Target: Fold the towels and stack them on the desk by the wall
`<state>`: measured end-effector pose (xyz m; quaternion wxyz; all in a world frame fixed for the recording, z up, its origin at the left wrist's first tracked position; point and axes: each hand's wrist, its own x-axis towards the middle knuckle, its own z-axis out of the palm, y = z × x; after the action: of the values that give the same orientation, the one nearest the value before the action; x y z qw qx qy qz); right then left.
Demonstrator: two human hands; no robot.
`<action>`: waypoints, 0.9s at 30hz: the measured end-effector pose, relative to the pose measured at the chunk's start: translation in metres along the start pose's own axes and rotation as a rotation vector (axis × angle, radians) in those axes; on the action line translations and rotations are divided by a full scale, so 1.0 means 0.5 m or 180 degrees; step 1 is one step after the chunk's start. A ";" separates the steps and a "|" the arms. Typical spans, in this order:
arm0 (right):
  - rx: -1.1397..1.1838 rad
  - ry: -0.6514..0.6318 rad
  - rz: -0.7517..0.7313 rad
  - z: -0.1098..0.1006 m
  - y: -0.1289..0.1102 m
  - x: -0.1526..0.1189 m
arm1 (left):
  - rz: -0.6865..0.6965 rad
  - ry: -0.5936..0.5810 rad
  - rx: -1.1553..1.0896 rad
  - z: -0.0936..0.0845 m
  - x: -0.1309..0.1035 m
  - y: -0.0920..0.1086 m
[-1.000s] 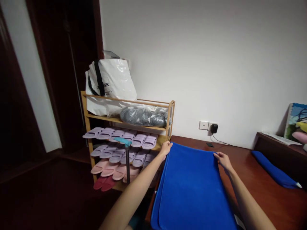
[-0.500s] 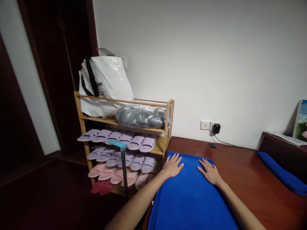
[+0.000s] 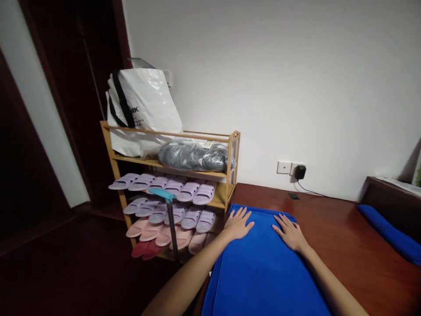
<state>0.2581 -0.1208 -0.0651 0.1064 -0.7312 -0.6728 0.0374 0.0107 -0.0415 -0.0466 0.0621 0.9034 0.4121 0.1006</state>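
A blue cloth (image 3: 259, 272), folded into a long flat strip with layered edges, lies along the left side of the reddish-brown table (image 3: 348, 245). My left hand (image 3: 238, 224) rests flat on its far left corner, fingers spread. On the far right part of the same cloth lies my right hand (image 3: 290, 233), palm down with the fingers apart. Neither hand grips anything. The near end of the cloth runs out of view at the bottom.
Left of the table stands a wooden shoe rack (image 3: 230, 175) with several slippers (image 3: 197, 217), a white bag (image 3: 148, 101) and a plastic-wrapped grey bundle (image 3: 194, 156). A blue-topped pole (image 3: 171, 219) rises before it. A rolled blue cloth (image 3: 388, 232) and a plugged-in black adapter (image 3: 300, 172) are to the right.
The view has shifted slightly, so the rack and wall sockets sit a little differently. Both hands stay flat on the blue cloth, with no clear movement across it.
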 end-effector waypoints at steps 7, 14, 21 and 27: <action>-0.0009 -0.0024 0.0015 -0.002 -0.001 0.001 | 0.0003 -0.0008 0.0017 0.001 0.000 -0.002; -0.0010 -0.0038 0.0018 -0.006 -0.003 -0.002 | -0.0002 -0.0010 -0.0001 0.004 0.000 -0.003; -0.0005 -0.0026 0.0005 -0.009 -0.005 -0.004 | 0.0001 -0.0019 -0.0062 0.006 0.002 -0.006; -0.0024 -0.0018 -0.0008 -0.002 0.000 -0.001 | -0.0035 -0.0037 -0.0099 0.004 0.001 -0.003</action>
<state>0.2583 -0.1212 -0.0640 0.1018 -0.7307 -0.6741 0.0367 0.0102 -0.0402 -0.0487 0.0791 0.9006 0.4151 0.1013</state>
